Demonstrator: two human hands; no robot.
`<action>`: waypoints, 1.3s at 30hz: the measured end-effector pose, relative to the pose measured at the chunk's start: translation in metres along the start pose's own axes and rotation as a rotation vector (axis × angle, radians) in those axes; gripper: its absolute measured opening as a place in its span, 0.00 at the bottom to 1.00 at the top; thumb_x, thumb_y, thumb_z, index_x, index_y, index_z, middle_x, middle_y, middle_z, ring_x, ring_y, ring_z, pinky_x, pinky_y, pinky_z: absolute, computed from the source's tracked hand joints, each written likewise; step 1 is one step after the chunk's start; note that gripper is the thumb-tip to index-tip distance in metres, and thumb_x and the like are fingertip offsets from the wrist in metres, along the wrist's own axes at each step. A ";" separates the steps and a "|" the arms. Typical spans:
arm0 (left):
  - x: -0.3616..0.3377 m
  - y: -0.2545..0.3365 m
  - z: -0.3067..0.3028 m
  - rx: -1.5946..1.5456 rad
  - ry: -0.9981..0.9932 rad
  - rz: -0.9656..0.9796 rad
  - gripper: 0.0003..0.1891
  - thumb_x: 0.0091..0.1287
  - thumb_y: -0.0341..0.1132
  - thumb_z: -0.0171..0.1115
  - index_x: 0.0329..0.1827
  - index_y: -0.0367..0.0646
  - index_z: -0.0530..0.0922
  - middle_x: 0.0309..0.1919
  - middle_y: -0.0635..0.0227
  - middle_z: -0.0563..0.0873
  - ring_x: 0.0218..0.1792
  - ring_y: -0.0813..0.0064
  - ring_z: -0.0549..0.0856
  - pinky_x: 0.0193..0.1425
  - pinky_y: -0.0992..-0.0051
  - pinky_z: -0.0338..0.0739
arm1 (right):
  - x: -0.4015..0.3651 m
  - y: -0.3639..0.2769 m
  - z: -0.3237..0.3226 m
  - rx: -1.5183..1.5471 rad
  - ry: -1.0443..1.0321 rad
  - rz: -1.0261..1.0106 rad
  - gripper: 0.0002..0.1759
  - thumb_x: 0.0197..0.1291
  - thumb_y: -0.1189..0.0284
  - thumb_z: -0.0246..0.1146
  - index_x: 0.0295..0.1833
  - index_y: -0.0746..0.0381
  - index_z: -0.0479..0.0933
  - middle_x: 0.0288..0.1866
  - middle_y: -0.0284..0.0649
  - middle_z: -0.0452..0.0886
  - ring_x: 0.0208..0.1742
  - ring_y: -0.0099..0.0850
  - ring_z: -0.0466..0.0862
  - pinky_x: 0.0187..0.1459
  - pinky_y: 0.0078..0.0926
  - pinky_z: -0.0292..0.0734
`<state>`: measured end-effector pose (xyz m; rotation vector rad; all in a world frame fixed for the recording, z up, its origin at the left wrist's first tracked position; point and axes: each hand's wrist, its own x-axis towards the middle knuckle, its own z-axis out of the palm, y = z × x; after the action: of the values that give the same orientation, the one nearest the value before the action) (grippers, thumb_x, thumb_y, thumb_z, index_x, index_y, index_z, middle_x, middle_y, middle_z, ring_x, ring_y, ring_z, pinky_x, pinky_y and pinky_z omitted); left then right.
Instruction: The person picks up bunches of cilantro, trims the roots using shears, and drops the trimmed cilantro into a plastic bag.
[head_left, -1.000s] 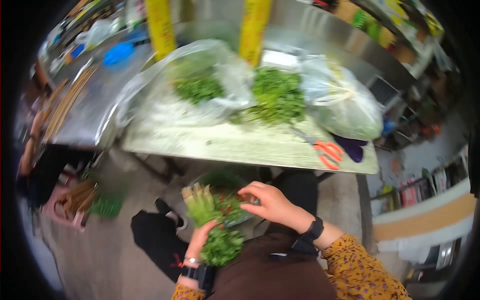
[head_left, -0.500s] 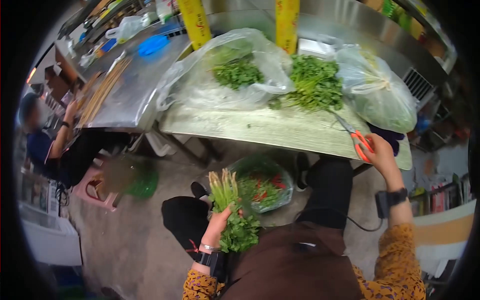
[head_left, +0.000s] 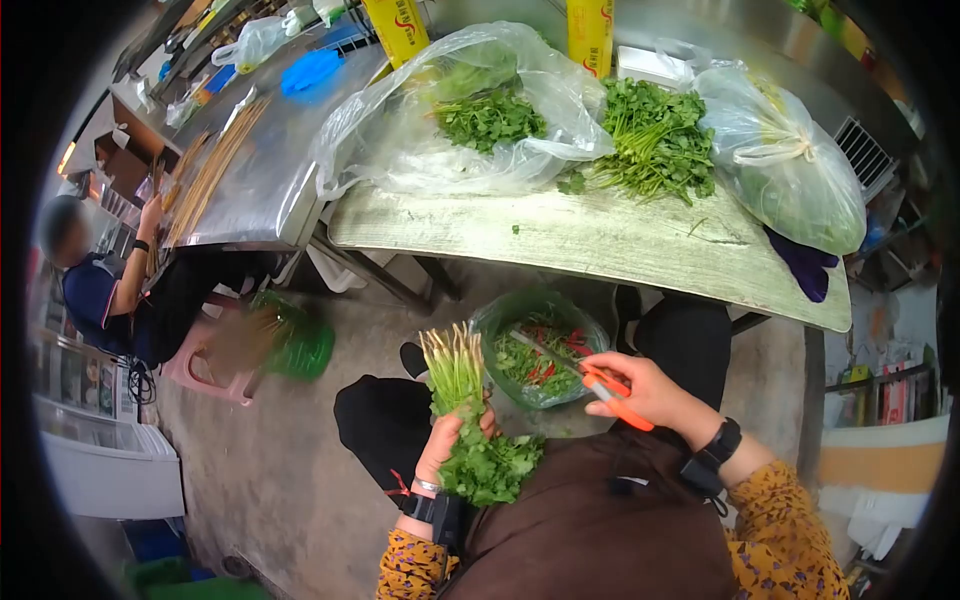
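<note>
My left hand (head_left: 452, 440) is closed round a bunch of cilantro (head_left: 490, 462), its pale root ends pointing up and the leaves hanging over my lap. In my right hand (head_left: 645, 392) is a pair of scissors (head_left: 618, 398) with orange handles, the blades pointing left toward the stems but apart from them. Beneath the blades, a bag-lined bin (head_left: 483, 372) on the floor holds green trimmings and red bits. On the table lie a loose pile of cilantro (head_left: 655, 140) and an open clear plastic bag (head_left: 375, 150) with more greens inside.
A tied bag of greens (head_left: 790, 170) and a dark purple cloth or glove (head_left: 808, 265) lie at the right of the wooden table (head_left: 560, 235). Yellow boxes (head_left: 590, 35) stand behind. At left, another person (head_left: 95, 290) sits by a steel table (head_left: 270, 170) bearing long sticks (head_left: 215, 170).
My right hand has lifted the scissors off the table's right edge and brought them left and down, near the bunch. The left hand still holds the cilantro. The view has shifted slightly.
</note>
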<state>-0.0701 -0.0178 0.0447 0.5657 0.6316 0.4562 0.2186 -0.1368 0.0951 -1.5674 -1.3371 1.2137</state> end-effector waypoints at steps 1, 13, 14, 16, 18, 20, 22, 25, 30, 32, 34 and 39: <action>0.002 -0.003 -0.006 -0.004 0.004 -0.005 0.12 0.72 0.39 0.52 0.53 0.43 0.72 0.28 0.74 0.73 0.25 0.79 0.70 0.41 0.74 0.70 | 0.004 -0.001 0.003 0.002 -0.003 0.007 0.31 0.52 0.72 0.74 0.61 0.63 0.72 0.48 0.33 0.81 0.46 0.22 0.81 0.47 0.22 0.77; 0.019 -0.012 -0.014 0.113 0.001 -0.109 0.17 0.71 0.42 0.55 0.55 0.39 0.74 0.36 0.66 0.80 0.34 0.71 0.81 0.39 0.75 0.76 | 0.041 0.031 0.029 0.557 0.076 -0.030 0.33 0.53 0.77 0.73 0.63 0.66 0.67 0.44 0.40 0.83 0.47 0.23 0.82 0.47 0.22 0.79; 0.020 -0.011 -0.008 0.203 0.001 -0.104 0.18 0.71 0.42 0.55 0.55 0.38 0.74 0.37 0.65 0.81 0.36 0.70 0.82 0.42 0.74 0.77 | 0.048 0.029 0.033 0.556 0.084 -0.024 0.33 0.53 0.77 0.73 0.63 0.66 0.67 0.44 0.40 0.83 0.47 0.23 0.82 0.47 0.22 0.79; 0.023 -0.012 -0.003 0.294 -0.006 -0.103 0.19 0.71 0.42 0.54 0.56 0.36 0.73 0.38 0.63 0.82 0.38 0.70 0.83 0.44 0.73 0.78 | 0.066 0.023 0.044 0.548 0.118 -0.127 0.35 0.53 0.79 0.72 0.65 0.66 0.64 0.43 0.41 0.83 0.46 0.25 0.83 0.46 0.22 0.80; 0.024 -0.010 -0.001 0.463 -0.045 -0.103 0.20 0.71 0.41 0.53 0.57 0.33 0.73 0.41 0.61 0.83 0.41 0.69 0.84 0.48 0.72 0.78 | 0.078 0.011 0.053 0.585 0.146 -0.093 0.34 0.52 0.80 0.72 0.63 0.64 0.64 0.41 0.39 0.82 0.43 0.22 0.82 0.46 0.21 0.79; 0.026 -0.008 0.001 0.519 -0.064 -0.083 0.20 0.71 0.41 0.53 0.57 0.33 0.73 0.42 0.61 0.83 0.42 0.69 0.84 0.48 0.72 0.78 | 0.085 0.006 0.060 0.617 0.159 -0.071 0.32 0.53 0.80 0.72 0.63 0.64 0.65 0.41 0.39 0.82 0.42 0.22 0.82 0.44 0.21 0.79; 0.026 -0.009 0.001 0.568 -0.078 -0.058 0.20 0.71 0.40 0.52 0.57 0.33 0.73 0.42 0.61 0.84 0.42 0.70 0.84 0.49 0.72 0.78 | 0.087 0.006 0.063 0.553 0.180 -0.067 0.31 0.53 0.80 0.71 0.62 0.63 0.66 0.41 0.38 0.82 0.42 0.22 0.82 0.44 0.20 0.79; 0.024 -0.010 -0.001 0.462 -0.052 -0.096 0.19 0.71 0.40 0.53 0.57 0.33 0.73 0.43 0.61 0.84 0.42 0.70 0.85 0.49 0.72 0.79 | 0.088 0.012 0.062 0.524 0.207 -0.045 0.30 0.53 0.79 0.71 0.61 0.63 0.68 0.39 0.37 0.83 0.41 0.21 0.81 0.43 0.20 0.78; 0.024 -0.010 0.000 0.478 -0.121 -0.098 0.22 0.68 0.42 0.56 0.58 0.33 0.73 0.45 0.60 0.83 0.44 0.68 0.84 0.49 0.71 0.79 | 0.086 0.011 0.061 0.637 0.196 0.000 0.30 0.53 0.78 0.72 0.61 0.63 0.68 0.38 0.36 0.84 0.39 0.19 0.81 0.41 0.20 0.77; 0.025 -0.013 -0.005 0.460 -0.138 -0.101 0.23 0.68 0.41 0.56 0.59 0.32 0.73 0.45 0.59 0.83 0.45 0.67 0.84 0.51 0.70 0.79 | 0.087 0.011 0.061 0.623 0.164 0.002 0.30 0.54 0.78 0.71 0.61 0.63 0.68 0.38 0.35 0.84 0.39 0.19 0.81 0.41 0.19 0.77; 0.023 -0.012 -0.003 0.440 -0.153 -0.102 0.23 0.68 0.41 0.56 0.59 0.32 0.73 0.46 0.58 0.83 0.46 0.65 0.84 0.52 0.69 0.79 | 0.086 0.010 0.061 0.621 0.159 0.009 0.29 0.54 0.79 0.71 0.62 0.63 0.68 0.38 0.35 0.84 0.39 0.18 0.81 0.41 0.19 0.77; 0.021 -0.007 0.003 0.358 -0.110 -0.059 0.22 0.68 0.38 0.54 0.59 0.31 0.73 0.49 0.55 0.83 0.50 0.62 0.84 0.57 0.66 0.79 | 0.085 0.006 0.060 0.635 0.174 -0.018 0.29 0.56 0.80 0.69 0.62 0.64 0.67 0.38 0.35 0.83 0.39 0.19 0.80 0.41 0.18 0.77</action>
<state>-0.0517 -0.0127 0.0331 0.9026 0.6264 0.2542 0.1643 -0.0574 0.0562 -1.1622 -0.7443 1.2918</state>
